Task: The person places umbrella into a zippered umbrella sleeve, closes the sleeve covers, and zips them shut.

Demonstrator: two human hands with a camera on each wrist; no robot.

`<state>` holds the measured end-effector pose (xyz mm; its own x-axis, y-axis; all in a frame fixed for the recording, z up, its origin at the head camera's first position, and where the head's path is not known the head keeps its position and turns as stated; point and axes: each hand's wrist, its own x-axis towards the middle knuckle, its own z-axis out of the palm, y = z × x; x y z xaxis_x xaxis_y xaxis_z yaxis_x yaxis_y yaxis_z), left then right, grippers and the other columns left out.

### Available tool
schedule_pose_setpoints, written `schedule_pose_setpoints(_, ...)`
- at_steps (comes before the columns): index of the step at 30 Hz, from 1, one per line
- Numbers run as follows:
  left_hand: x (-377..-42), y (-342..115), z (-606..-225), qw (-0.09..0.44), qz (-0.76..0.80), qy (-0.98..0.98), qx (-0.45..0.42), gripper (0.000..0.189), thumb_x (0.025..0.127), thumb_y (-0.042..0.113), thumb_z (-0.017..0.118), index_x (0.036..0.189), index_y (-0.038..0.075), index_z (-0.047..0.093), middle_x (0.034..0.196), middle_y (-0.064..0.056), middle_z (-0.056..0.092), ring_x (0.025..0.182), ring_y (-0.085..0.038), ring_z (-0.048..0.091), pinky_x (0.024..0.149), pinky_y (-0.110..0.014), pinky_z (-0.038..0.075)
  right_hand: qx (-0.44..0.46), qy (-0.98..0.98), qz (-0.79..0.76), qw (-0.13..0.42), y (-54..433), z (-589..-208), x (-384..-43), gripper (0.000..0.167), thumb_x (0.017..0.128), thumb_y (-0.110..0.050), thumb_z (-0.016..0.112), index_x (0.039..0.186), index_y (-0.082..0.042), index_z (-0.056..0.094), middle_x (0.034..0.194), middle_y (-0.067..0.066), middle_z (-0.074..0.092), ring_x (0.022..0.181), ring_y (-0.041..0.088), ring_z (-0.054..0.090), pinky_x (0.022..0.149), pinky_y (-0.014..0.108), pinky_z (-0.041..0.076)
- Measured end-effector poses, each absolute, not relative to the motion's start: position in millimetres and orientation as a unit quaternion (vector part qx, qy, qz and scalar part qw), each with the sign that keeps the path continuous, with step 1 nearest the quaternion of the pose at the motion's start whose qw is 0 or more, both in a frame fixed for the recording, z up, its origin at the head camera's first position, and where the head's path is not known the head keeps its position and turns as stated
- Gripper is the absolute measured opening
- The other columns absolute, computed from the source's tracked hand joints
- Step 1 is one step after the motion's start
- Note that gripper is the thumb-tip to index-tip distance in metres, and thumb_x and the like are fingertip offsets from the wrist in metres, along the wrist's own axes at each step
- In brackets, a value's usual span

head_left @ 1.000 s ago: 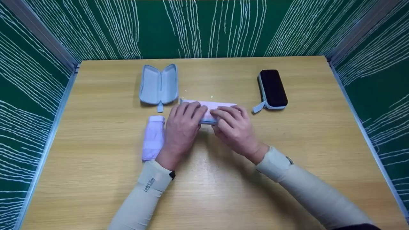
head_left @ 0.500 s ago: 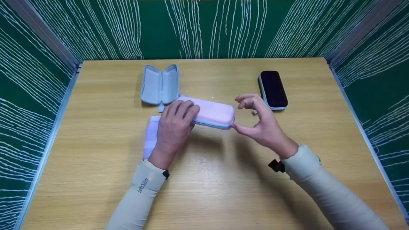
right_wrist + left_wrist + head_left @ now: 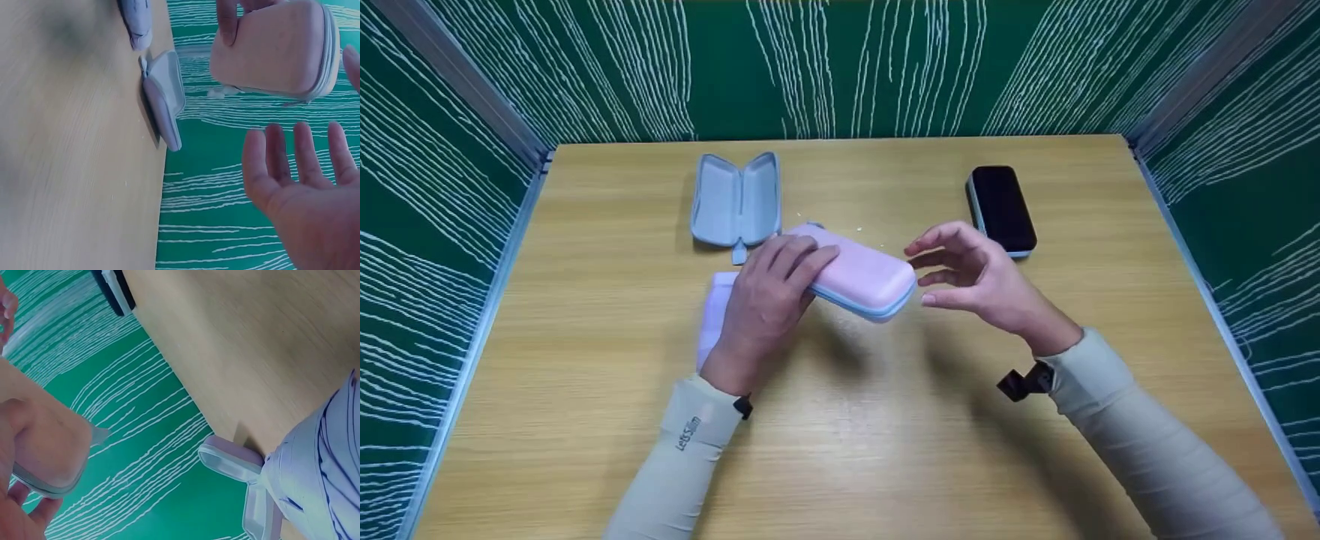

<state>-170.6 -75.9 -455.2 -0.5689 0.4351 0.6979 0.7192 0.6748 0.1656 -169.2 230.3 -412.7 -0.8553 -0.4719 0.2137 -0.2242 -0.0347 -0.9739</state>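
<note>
Clock bearings from the head view, centred on the pink case point(image 3: 866, 274). Case is off the wood, tilted, long axis running from 10 to 4 o'clock; its shadow lies apart on the table point(image 3: 847, 457), and both wrist views set it against the green panels. Left hand point(image 3: 771, 300) holds it at the upper-left end, fingers over the top, thumb side at the near edge; a snug grip, spanning the width. Judged reason: a hold at one end leaves the rest of the shell and most of the blue zip band point(image 3: 851, 304) exposed to the other hand. Right hand point(image 3: 986, 277) at 3 o'clock, just beside the free end, not touching: thumb well parted from loosely bent fingers, a wide grasp with nothing in it, palm turned to the case, shaped, I'd say, to its rounded end. At 10 o'clock, a blue case point(image 3: 735, 199) sits with both halves spread, which probably keeps it steady. At 2 o'clock, a black case point(image 3: 1003, 210), flat on its broad side, likely stable so. At 8 o'clock, a lavender bundle point(image 3: 715, 319), partly hidden by the left hand; contents unclear.
</note>
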Motion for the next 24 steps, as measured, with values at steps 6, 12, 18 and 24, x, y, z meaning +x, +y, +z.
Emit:
schedule_pose_setpoints(6,-170.7,-77.4,-453.7,0.292,-0.263,-0.843,-0.367,0.056,0.095,0.007,0.074,0.145,0.017,0.05,0.138,-0.007,0.054,0.135,-0.025,0.048,0.119,-0.04,0.033,-0.27,0.638,-0.7,0.174,223.7,-412.8,-165.9,0.052,0.083,0.015,0.076,0.129,0.007,0.053,0.127,0.02,0.058,0.109,0.03,0.067,0.092,0.04,0.057)
schedule_pose_setpoints(12,-171.0,-80.1,-452.3,0.279,-0.289,-0.828,-0.392,0.056,0.095,0.004,0.073,0.143,0.019,0.048,0.136,-0.008,0.05,0.137,-0.026,0.044,0.119,-0.042,0.032,-0.258,0.607,-0.724,0.204,215.7,-415.0,-159.5,0.036,0.087,0.006,0.078,0.119,0.001,0.062,0.118,0.013,0.065,0.104,0.023,0.07,0.089,0.034,0.058)
schedule_pose_setpoints(18,-171.6,-83.6,-451.8,0.282,-0.292,-0.822,-0.399,0.058,0.094,0.002,0.074,0.142,0.02,0.048,0.136,-0.009,0.05,0.137,-0.028,0.045,0.119,-0.044,0.033,-0.261,0.553,-0.761,0.218,208.5,-419.6,-155.7,0.016,0.091,0.003,0.076,0.102,-0.004,0.066,0.1,0.007,0.07,0.081,0.014,0.068,0.075,0.025,0.058)
schedule_pose_setpoints(24,-170.1,-87.0,-448.7,0.276,-0.287,-0.828,-0.395,0.056,0.096,0.002,0.07,0.144,0.021,0.048,0.136,-0.009,0.048,0.14,-0.025,0.042,0.118,-0.041,0.034,-0.243,0.497,-0.795,0.25,210.3,-422.4,-158.2,0.008,0.096,0.003,0.069,0.099,-0.004,0.068,0.099,0.006,0.071,0.079,0.013,0.067,0.074,0.022,0.055)
